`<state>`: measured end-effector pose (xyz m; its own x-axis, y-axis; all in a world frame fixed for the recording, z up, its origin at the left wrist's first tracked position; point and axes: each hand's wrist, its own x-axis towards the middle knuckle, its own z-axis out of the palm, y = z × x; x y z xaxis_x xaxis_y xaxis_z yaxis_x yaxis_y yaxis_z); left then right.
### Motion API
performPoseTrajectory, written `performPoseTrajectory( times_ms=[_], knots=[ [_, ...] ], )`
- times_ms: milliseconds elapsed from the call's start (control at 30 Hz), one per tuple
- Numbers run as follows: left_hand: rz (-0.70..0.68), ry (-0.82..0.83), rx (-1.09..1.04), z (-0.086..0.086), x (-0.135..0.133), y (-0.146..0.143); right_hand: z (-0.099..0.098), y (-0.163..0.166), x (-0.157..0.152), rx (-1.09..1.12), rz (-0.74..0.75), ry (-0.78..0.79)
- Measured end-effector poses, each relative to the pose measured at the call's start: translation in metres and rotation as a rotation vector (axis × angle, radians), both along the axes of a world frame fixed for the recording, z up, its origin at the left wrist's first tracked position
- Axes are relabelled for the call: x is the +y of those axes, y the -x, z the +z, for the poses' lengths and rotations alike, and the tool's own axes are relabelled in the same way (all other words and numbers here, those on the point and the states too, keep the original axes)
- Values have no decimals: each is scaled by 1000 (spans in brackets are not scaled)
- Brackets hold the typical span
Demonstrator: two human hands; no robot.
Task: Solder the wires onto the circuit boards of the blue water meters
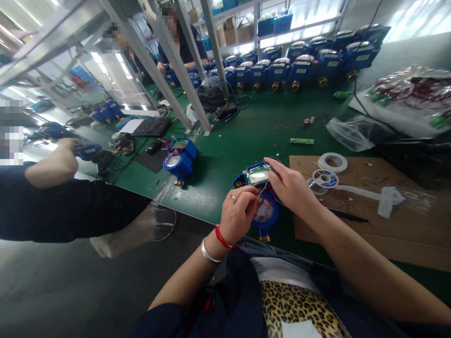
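In front of me on the green bench lies a blue water meter (265, 215) with its housing open, a brass fitting toward me. A small display board (259, 174) shows at its top, and red and dark wires run over the round dial. My left hand (239, 210) is closed in a pinch at the wires; the fingertips hide much of what they grip. My right hand (287, 183) is curled along the display's right edge, thumb and fingers holding the board. Another open blue water meter (180, 159) stands farther left.
On the cardboard (352, 234) at right lie a white tape roll (332, 163), a solder spool (324, 179) and a dark tool (347, 215). A green battery (302, 141) lies beyond. Several blue meters (278, 70) line the back. A co-worker's arm (52, 169) is at left.
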<state>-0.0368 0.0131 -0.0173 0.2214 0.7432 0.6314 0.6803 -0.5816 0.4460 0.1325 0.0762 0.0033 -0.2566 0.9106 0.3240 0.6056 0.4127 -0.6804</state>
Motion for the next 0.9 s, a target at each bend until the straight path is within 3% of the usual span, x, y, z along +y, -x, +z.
performPoseTrajectory(
  times_ms=[467, 667, 900],
  knots=[
    [38, -9, -62, 0, -3, 18, -8, 2, 1, -23, -26, -52],
    [-24, 5, 109, 2, -5, 27, -7, 1, 2, -53, -25, -41],
    [-158, 11, 256, 22, 10, 33, -4, 1, 8, -80, -33, -24]
  ],
)
